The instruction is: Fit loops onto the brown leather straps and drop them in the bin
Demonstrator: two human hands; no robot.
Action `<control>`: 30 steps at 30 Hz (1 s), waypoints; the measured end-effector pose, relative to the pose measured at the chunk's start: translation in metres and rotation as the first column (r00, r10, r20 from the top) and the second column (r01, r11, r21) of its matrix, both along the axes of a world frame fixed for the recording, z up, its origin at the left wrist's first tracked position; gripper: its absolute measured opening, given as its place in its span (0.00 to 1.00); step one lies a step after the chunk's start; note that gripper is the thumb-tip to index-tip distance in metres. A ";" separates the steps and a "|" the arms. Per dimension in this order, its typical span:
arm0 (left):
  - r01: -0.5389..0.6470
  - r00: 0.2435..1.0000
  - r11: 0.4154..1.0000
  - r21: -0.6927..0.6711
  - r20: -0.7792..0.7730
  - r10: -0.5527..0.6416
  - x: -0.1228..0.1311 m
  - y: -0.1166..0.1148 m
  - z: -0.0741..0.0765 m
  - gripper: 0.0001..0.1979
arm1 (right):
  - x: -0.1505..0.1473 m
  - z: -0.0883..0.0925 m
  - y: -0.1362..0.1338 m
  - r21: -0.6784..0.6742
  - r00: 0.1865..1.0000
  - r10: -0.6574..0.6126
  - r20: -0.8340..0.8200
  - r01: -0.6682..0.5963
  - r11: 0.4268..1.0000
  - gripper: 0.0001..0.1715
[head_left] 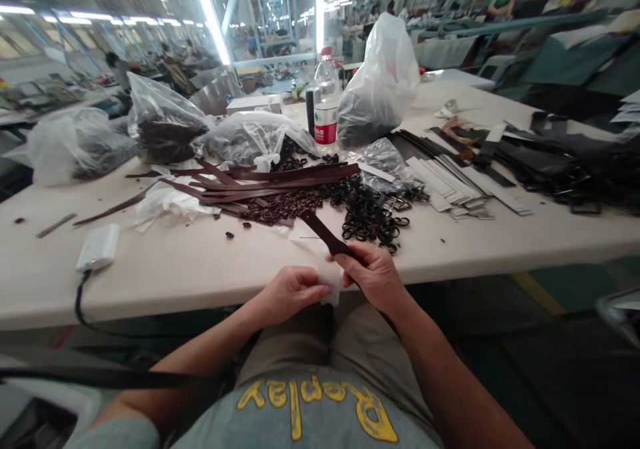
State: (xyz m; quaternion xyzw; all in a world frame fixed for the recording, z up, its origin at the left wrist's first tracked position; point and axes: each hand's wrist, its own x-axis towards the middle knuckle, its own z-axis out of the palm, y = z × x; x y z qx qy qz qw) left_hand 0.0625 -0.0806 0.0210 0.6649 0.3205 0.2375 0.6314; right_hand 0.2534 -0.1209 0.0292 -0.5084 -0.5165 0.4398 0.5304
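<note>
While the right hand [373, 276] has its grip closed low on the brown strap [323, 230], leaving the tip free over the table [200, 269] edge, the left hand [287, 292] pinches a white cloth [331, 284] against it; rings [370, 212] piled within reach.

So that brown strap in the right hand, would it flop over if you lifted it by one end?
Probably only partly. The brown strap juts straight up out of the right hand without drooping, so it seems fairly stiff over a short length. It looks thin and flat, so likely light and unlikely to roll.
</note>
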 end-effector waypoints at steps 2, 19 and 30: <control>0.073 0.997 0.995 -0.064 -0.011 -0.074 0.007 0.001 -0.008 0.12 | 0.001 -0.001 0.001 0.015 0.999 -0.018 0.029 0.018 1.000 0.18; -0.210 0.785 0.735 -0.645 0.336 0.520 0.036 0.035 -0.012 0.17 | 0.013 -0.034 -0.083 0.084 0.855 -0.241 0.459 0.228 0.970 0.14; -0.199 0.809 0.789 -0.581 0.358 0.467 0.041 0.026 -0.018 0.20 | 0.011 -0.046 -0.081 0.042 0.836 -0.249 0.489 0.263 0.964 0.16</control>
